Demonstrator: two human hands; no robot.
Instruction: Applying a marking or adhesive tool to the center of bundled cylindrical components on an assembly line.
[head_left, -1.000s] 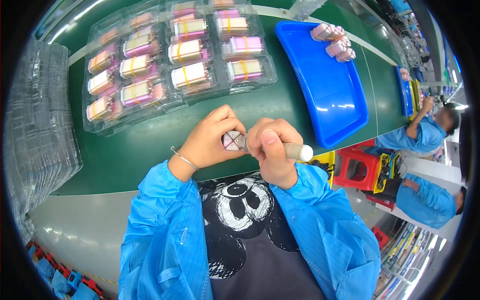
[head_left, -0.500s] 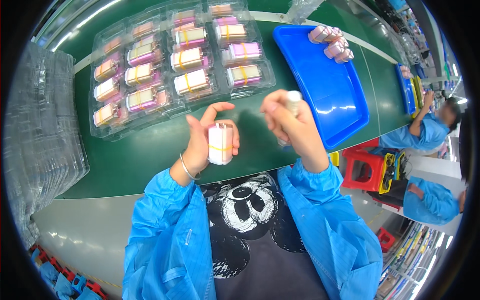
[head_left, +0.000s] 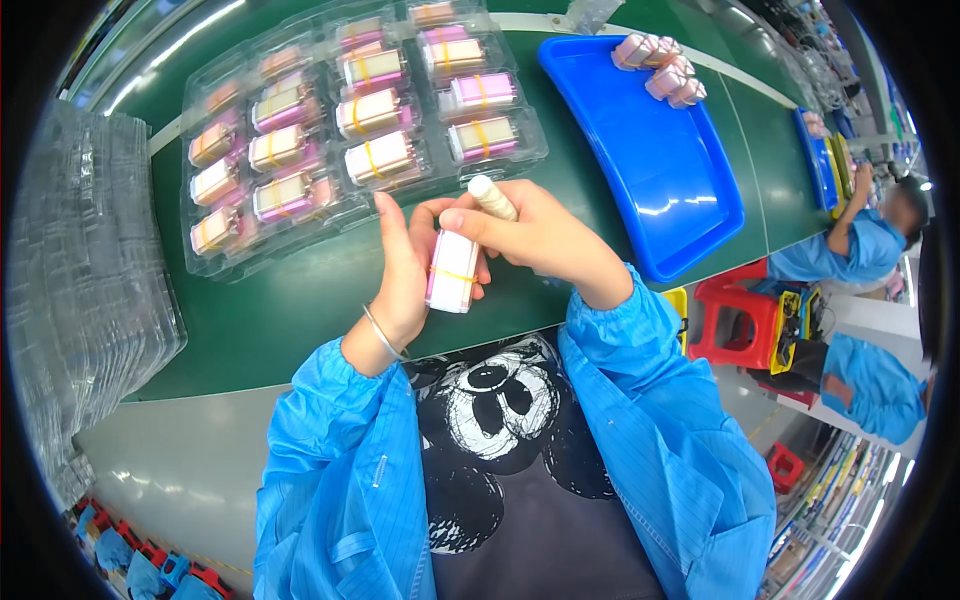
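My left hand (head_left: 402,285) is closed around a small pink-and-white block bundle (head_left: 452,280) tied with a yellow rubber band. Against the bundle's upper end press the thumb and fingers of my right hand (head_left: 550,237). That hand also grips a short whitish cylinder with a rounded white tip (head_left: 492,197), which sticks out between thumb and index finger and points up and left. Just beyond both hands lies a clear plastic compartment tray (head_left: 532,150), filled with rows of similar banded bundles (head_left: 380,157).
A blue tray (head_left: 655,160) to the right holds several pink-and-white pieces (head_left: 660,65) at its far end. Clear trays stand stacked (head_left: 95,260) at the left. Beyond the green table (head_left: 290,345), a red stool (head_left: 735,320) and people in blue are at the right.
My right hand has moved left with the whitish cylinder and now touches the bundle's top. In my left hand the bundle has tilted slightly.
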